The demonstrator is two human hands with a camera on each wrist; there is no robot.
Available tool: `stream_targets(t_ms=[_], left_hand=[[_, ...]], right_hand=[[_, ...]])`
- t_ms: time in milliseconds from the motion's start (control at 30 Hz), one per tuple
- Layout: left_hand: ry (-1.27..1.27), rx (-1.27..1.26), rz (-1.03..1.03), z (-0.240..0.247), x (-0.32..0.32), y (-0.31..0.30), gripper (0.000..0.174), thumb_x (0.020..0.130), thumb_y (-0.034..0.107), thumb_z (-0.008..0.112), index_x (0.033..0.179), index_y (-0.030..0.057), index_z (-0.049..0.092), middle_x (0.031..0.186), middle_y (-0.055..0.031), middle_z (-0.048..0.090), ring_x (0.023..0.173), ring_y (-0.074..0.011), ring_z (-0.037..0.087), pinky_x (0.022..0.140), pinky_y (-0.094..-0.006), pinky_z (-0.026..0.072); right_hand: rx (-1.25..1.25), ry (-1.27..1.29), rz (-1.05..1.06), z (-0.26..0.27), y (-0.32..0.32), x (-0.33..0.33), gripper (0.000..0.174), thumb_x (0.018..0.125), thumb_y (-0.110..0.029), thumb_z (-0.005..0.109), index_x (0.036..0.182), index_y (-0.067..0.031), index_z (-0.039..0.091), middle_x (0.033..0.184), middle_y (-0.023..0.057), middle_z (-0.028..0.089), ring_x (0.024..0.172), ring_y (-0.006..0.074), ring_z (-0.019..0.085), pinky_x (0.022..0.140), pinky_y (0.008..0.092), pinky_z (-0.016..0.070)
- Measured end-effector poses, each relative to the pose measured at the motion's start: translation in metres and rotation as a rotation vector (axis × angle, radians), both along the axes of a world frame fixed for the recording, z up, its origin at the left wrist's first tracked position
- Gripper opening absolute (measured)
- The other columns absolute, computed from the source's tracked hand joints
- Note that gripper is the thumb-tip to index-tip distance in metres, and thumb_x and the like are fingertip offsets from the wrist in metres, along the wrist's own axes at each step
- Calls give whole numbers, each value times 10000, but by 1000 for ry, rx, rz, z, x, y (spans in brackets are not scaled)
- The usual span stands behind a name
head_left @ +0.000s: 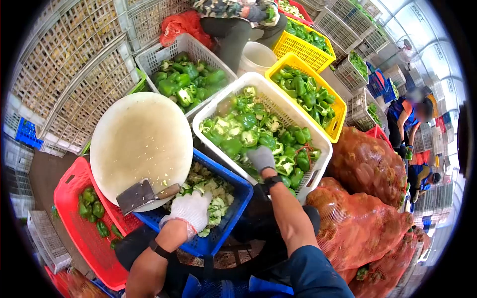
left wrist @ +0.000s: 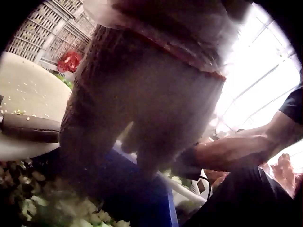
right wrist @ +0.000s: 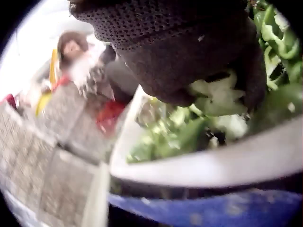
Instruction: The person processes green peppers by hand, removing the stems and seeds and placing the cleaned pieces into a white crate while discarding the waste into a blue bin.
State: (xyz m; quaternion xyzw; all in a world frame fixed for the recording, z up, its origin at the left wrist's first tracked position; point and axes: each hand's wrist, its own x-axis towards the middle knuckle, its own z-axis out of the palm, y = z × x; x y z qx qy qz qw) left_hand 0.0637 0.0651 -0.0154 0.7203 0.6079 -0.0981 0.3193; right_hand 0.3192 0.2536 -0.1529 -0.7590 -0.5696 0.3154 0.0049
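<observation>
My left hand (head_left: 191, 211), in a white knitted glove, is over the blue crate (head_left: 242, 192) of chopped pale-green pieces (head_left: 221, 211). Its fingers point down, loosely spread, in the left wrist view, with nothing visible between them. My right hand (head_left: 262, 158), gloved in grey, reaches into the white crate (head_left: 319, 171) full of green bell peppers, several cut open. The right wrist view shows its fingers and thumb around a cut green bell pepper (right wrist: 218, 100). Left of the blue crate, a cleaver (head_left: 138, 195) with a wooden handle lies on the round cutting board (head_left: 141, 134).
A red crate (head_left: 74, 241) with a few peppers stands at the left. Grey (head_left: 146, 59) and yellow (head_left: 339, 111) crates of peppers stand beyond the white one. Red mesh sacks (head_left: 353, 223) crowd the right side. Another person (head_left: 223, 30) sits opposite, near a white bucket (head_left: 257, 55).
</observation>
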Motion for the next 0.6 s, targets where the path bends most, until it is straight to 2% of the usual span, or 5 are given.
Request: stream_targets(t_ms=[67,167,267,300,600], left_hand=[[-48,94,34,-1,1,-2,384,928,239,718,1260,51,667,1175,-247,735,1037,-447,745,857,-567,604],[-186,324,123,1,6,1,394,927,209,719,1283,47,675,1206,-224,725,1046,-423,734,853,-543,613],[-380,690,138,5,11,2,429,916,172,722,1326,54,675,1273,-199,706,1078,-407,723,864,-515,620],[-410,693,128,12,12,3,456,902,149,732,1344,56,672,1324,-174,689,1088,-398,717,875,-498,622],[-406,525,155,5,4,-9,572,857,184,791,1397,65,644,1279,-205,682,1166,-435,680,949,-520,595]], right_hand=[[272,-38,576,3,6,36,548,952,-483,763,1292,-52,765,1126,223,808,1074,405,796,915,508,634],[278,908,133,4,-22,35,568,983,-334,814,1442,-55,632,1132,151,795,994,378,811,790,465,682],[-518,1477,-281,93,-51,-4,627,1077,-496,699,1494,-39,596,1133,172,798,897,384,820,640,424,698],[-429,1309,-249,109,-68,-23,704,1128,-634,479,1442,-24,634,1096,184,802,814,365,819,620,425,692],[-419,1219,-260,139,-138,-59,600,1154,-559,535,1368,-18,681,1218,129,767,989,248,797,775,382,681]])
